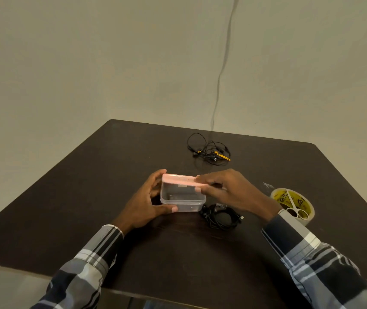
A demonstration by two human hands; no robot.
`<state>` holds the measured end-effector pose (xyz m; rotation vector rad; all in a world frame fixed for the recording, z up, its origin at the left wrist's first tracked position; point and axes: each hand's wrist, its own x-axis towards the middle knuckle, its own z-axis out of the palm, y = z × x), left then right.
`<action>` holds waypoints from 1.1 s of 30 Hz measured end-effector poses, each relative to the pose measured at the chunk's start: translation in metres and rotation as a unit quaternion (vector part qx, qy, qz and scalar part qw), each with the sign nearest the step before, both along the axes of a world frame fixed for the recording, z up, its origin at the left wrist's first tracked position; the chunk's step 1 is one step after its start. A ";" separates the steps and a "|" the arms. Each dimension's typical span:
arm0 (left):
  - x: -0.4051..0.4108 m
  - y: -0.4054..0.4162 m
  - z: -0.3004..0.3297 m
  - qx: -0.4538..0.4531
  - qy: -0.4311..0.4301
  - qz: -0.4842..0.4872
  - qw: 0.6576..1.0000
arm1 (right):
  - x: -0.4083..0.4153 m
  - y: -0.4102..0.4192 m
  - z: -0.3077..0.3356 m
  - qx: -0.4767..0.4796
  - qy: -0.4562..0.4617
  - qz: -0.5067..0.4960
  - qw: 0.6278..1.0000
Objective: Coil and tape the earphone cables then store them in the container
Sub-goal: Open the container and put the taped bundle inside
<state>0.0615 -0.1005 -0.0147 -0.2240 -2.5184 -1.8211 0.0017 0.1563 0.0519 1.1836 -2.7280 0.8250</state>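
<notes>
Container: my clear plastic container (182, 200) sits on the dark worktop (88, 186) right in front of me, its long axis running left to right.
Lid: the pink lid (183, 179) is tilted, raised at the near edge, its long side parallel to the container's.
Left hand: my left hand (143, 205) grips the container's left end, thumb on the near wall, fingers curled round the far corner.
Right hand: my right hand (229, 192) pinches the lid's right end.
Coiled earphones: a black coiled bundle (220, 216) lies just beside the container's right near corner.
Loose earphones: a tangled black-and-yellow set (211, 150) lies well beyond.
Tape: the roll of yellow tape (293, 205) stands at my right with scissors (295, 207) on top.
</notes>
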 end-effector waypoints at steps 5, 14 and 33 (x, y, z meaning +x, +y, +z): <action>-0.003 -0.001 -0.003 -0.015 -0.005 0.004 1.000 | -0.027 -0.014 0.001 -0.092 0.074 -0.086 0.989; -0.005 -0.001 -0.005 -0.033 0.008 0.003 0.999 | -0.073 -0.028 -0.038 -0.128 -0.125 -0.192 0.965; -0.002 0.001 -0.002 -0.036 0.007 -0.015 0.999 | 0.011 0.043 -0.012 0.080 -0.130 -0.223 0.963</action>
